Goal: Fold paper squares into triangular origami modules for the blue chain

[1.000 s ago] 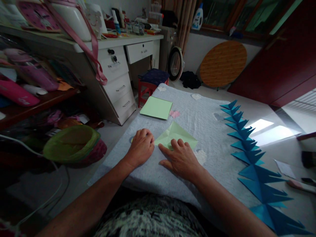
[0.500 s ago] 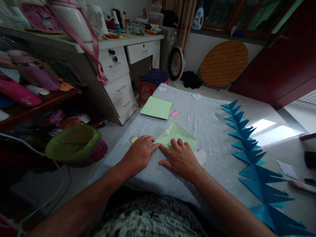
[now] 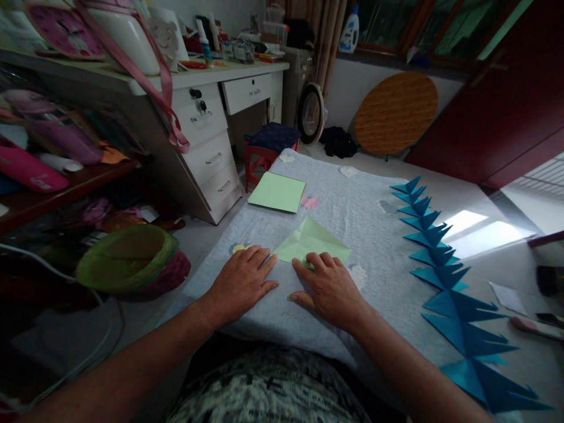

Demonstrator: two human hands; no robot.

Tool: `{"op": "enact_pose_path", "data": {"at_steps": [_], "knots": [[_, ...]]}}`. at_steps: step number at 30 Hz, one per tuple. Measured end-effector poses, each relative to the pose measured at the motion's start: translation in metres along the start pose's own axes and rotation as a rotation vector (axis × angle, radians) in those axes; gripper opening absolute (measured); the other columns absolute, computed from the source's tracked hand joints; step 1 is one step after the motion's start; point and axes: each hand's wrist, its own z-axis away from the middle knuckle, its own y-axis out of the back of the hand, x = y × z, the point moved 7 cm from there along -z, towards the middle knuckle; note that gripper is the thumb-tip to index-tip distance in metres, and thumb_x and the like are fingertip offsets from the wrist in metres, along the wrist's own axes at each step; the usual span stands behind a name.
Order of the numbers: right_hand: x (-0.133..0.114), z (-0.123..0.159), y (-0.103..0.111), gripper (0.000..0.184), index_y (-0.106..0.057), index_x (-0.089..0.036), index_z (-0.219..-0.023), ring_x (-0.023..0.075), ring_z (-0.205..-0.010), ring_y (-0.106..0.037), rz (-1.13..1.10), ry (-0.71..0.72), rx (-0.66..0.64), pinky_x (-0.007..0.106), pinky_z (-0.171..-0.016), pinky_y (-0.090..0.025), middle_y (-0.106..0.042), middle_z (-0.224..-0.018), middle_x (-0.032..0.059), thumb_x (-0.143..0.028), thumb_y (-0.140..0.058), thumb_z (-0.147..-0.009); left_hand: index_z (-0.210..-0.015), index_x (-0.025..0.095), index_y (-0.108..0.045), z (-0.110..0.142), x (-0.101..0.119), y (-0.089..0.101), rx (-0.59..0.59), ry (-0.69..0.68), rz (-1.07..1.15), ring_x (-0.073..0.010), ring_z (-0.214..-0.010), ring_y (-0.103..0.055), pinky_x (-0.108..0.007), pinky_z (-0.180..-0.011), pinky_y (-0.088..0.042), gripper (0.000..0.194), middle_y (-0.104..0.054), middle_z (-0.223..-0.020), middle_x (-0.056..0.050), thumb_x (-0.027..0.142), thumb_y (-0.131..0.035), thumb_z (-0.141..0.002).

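A folded sheet of light green paper [image 3: 311, 234] lies on the cloth, its upper corner pointing away from me and creases running across it. My left hand [image 3: 244, 279] rests at its left corner, fingers stretched out and the index fingertip by the paper's edge. On the near edge of the paper, my right hand [image 3: 330, 285] lies with its fingers spread and bent a little, the index finger pressing down and the thumb apart. Its fingers cover part of the lower right of the paper. Just beyond sits a stack of green paper squares [image 3: 278, 192].
A row of folded blue paper pieces [image 3: 453, 294] runs along the right side of the grey-blue cloth [image 3: 352, 202]. A green-rimmed waste bin [image 3: 127, 258] stands on the floor at the left. A red stool [image 3: 264, 150] and a white desk [image 3: 207, 126] stand behind.
My right index finger has moved right along the near edge, away from the left corner, so the two hands are farther apart. The paper stays put on the cloth.
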Motion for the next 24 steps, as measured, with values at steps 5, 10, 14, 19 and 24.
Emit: {"op": "enact_pose_path", "data": {"at_steps": [5,10,14,19,24], "knots": [[0.0,0.004,0.001,0.065,-0.053,-0.021,-0.138,0.0303,-0.106,-0.053,-0.023,0.0,0.011,0.044,-0.089,-0.045,-0.059,-0.126,0.0134,-0.067,-0.051,-0.092,-0.124,0.012,-0.064,-0.003,0.005,0.004,0.011,0.037,-0.004,-0.0342,-0.121,-0.054,-0.051,-0.103,-0.043,0.044,-0.064,-0.128,-0.016,0.04,-0.066,-0.09],[-0.003,-0.001,0.002,0.064,-0.055,-0.023,-0.136,0.0307,-0.102,-0.053,0.002,-0.025,0.009,0.044,-0.085,-0.045,-0.061,-0.118,0.0128,-0.07,-0.04,-0.094,-0.139,0.011,-0.052,-0.009,0.027,-0.004,0.056,-0.097,0.113,-0.0282,-0.13,-0.051,-0.044,-0.111,-0.039,0.047,-0.06,-0.138,-0.013,0.027,-0.059,-0.095],[-0.006,-0.001,0.001,0.063,-0.054,-0.024,-0.136,0.0309,-0.103,-0.053,0.009,-0.032,0.004,0.044,-0.084,-0.045,-0.06,-0.12,0.0135,-0.07,-0.04,-0.095,-0.137,0.008,-0.053,-0.01,0.03,-0.014,0.046,-0.121,0.159,-0.0271,-0.125,-0.055,-0.042,-0.109,-0.043,0.046,-0.061,-0.136,-0.014,0.026,-0.057,-0.096],[-0.002,0.011,0.0,0.062,-0.052,-0.023,-0.14,0.0317,-0.111,-0.052,-0.003,-0.038,0.024,0.045,-0.091,-0.044,-0.058,-0.13,0.0135,-0.064,-0.051,-0.094,-0.13,0.008,-0.059,-0.009,0.024,-0.013,0.021,-0.086,0.115,-0.0298,-0.121,-0.058,-0.046,-0.107,-0.045,0.043,-0.065,-0.13,-0.016,0.033,-0.059,-0.095],[0.014,0.035,0.0,0.056,-0.056,-0.023,-0.136,0.0326,-0.12,-0.05,0.024,-0.078,0.08,0.049,-0.1,-0.039,-0.058,-0.135,0.0123,-0.06,-0.054,-0.094,-0.128,0.008,-0.061,-0.007,0.022,-0.01,-0.005,-0.063,0.072,-0.0306,-0.118,-0.06,-0.045,-0.105,-0.046,0.043,-0.066,-0.129,-0.016,0.033,-0.063,-0.093]]}}
